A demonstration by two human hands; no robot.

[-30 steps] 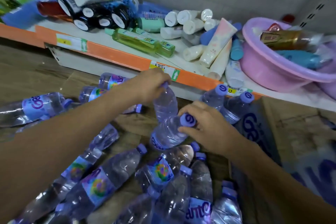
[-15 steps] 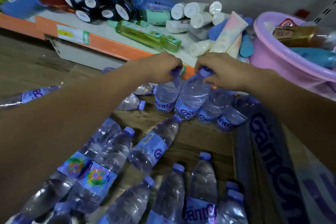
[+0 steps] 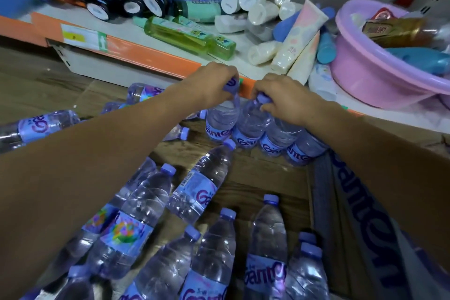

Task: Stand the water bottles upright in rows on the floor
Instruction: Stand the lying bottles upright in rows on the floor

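Note:
Clear water bottles with purple caps and purple labels lie scattered over the wooden floor [image 3: 263, 173]. A short row of upright bottles stands just below the shelf edge. My left hand [image 3: 214, 82] grips the cap of the leftmost upright bottle [image 3: 220, 121]. My right hand [image 3: 282, 97] grips the cap of the bottle beside it [image 3: 250, 126]. Two more upright bottles [image 3: 280, 138] stand to the right, partly hidden under my right wrist. Several bottles lie on their sides nearer me, one [image 3: 202, 182] pointing at the row.
A low shelf with an orange edge [image 3: 151, 56] holds tubes, a green bottle [image 3: 185, 36] and dark jars. A pink basin [image 3: 379, 75] sits at its right end. A flattened printed wrapper [image 3: 360, 202] lies on the floor at right.
Both hands lifted a bottle from the pile and carried it to the row under the shelf. In the last half second they have hardly moved, still holding the two caps.

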